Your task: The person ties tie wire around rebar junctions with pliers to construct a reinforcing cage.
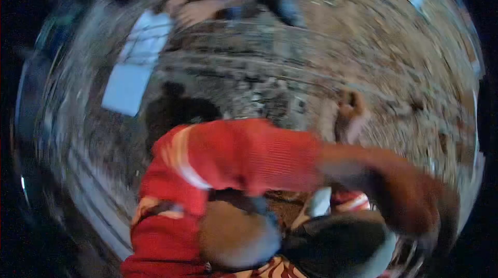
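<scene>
My left arm, in a red sleeve with pale and orange bands, reaches across in front of me to the right. At its end is my left hand, smeared by motion, so its fingers and anything in them do not show clearly. Beyond the forearm, what seems to be my right hand is low over the rough ground. Its fingers look curled, but blur hides whether they hold anything. My two bent knees are below the arm.
Another person's hand is at the top left, beside a long pale sheet or board on the ground. Grey, rubble-like bits lie ahead of me. A dark shadow falls beyond my sleeve.
</scene>
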`<state>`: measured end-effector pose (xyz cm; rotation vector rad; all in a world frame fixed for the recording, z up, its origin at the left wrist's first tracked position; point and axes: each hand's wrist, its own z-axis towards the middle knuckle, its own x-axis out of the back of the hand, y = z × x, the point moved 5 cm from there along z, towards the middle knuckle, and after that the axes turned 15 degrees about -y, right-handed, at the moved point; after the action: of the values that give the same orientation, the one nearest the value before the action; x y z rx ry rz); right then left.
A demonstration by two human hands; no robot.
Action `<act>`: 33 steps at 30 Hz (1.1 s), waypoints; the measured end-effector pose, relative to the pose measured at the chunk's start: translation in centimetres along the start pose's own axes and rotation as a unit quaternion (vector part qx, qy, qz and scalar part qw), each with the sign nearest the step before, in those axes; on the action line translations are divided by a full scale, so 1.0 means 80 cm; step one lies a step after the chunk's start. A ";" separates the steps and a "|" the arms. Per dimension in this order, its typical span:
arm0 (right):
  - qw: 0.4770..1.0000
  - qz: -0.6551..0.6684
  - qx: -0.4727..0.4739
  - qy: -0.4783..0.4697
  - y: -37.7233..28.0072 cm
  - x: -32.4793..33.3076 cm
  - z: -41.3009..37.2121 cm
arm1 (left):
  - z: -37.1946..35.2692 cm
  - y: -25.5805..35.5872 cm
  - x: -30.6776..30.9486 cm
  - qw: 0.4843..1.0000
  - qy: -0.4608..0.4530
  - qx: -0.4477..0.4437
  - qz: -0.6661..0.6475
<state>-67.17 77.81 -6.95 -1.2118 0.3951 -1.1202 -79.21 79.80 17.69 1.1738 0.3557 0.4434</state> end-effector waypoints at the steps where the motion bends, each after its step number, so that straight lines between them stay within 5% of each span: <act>1: 0.994 0.062 -0.094 0.002 -0.039 -0.005 0.004 | -0.029 0.013 -0.002 0.999 0.048 0.004 0.012; 2: 0.958 0.220 -0.181 -0.013 -0.039 -0.008 0.005 | -0.054 0.022 -0.010 0.996 0.091 0.004 0.019; 3: 0.966 0.175 -0.188 -0.029 -0.045 -0.011 0.002 | -0.073 0.029 -0.017 0.992 0.122 -0.001 0.023; 6: 0.912 0.314 -0.263 -0.028 -0.026 -0.012 -0.002 | -0.095 0.031 -0.022 0.987 0.157 -0.038 0.011; 8: 0.826 0.447 -0.340 -0.041 -0.030 -0.020 -0.007 | -0.103 0.024 -0.025 0.982 0.169 -0.078 -0.018; 9: 0.674 0.681 -0.224 -0.177 -0.011 -0.034 -0.006 | -0.106 0.014 -0.029 0.980 0.170 -0.100 -0.039; 11: 0.495 0.809 -0.255 -0.189 -0.031 -0.044 -0.006 | -0.106 -0.004 -0.034 0.974 0.165 -0.134 -0.082; 13: 0.497 0.806 -0.240 -0.214 -0.034 -0.045 -0.006 | -0.103 -0.015 -0.034 0.967 0.151 -0.163 -0.125; 14: 0.583 0.738 -0.270 -0.208 -0.037 -0.036 -0.009 | -0.106 -0.017 -0.034 0.964 0.146 -0.171 -0.140; 15: 0.589 0.736 -0.268 -0.198 -0.031 -0.021 -0.019 | -0.111 -0.018 -0.034 0.962 0.141 -0.176 -0.156; 16: 0.855 0.418 -0.247 -0.180 -0.008 0.020 -0.023 | -0.116 -0.020 -0.033 0.958 0.139 -0.184 -0.169; 17: 0.972 0.026 -0.189 -0.134 -0.004 0.063 -0.017 | -0.121 -0.023 -0.032 0.954 0.138 -0.193 -0.182; 19: 0.981 -0.003 -0.166 -0.095 0.041 0.203 -0.003 | -0.136 -0.030 -0.035 0.948 0.144 -0.202 -0.197; 22: 0.989 -0.092 -0.113 0.009 0.053 0.303 0.013 | -0.147 -0.035 -0.039 0.933 0.156 -0.224 -0.234; 25: 0.972 -0.185 -0.044 0.137 0.023 0.266 0.047 | -0.139 -0.037 -0.034 0.924 0.142 -0.238 -0.264; 30: 0.978 -0.108 -0.022 0.178 0.124 0.311 0.025 | -0.106 -0.034 -0.021 0.907 0.136 -0.241 -0.316; 31: 0.978 -0.084 -0.019 0.191 0.157 0.326 0.032 | -0.037 -0.048 0.021 0.996 0.077 -0.014 -0.051; 33: 0.976 -0.037 -0.014 0.214 0.222 0.353 0.060 | -0.096 -0.130 0.054 0.936 0.252 0.071 -0.235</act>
<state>-42.55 55.43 -12.38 -1.0103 0.6977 -1.4489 -77.73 84.82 5.11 1.0570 1.1036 0.2934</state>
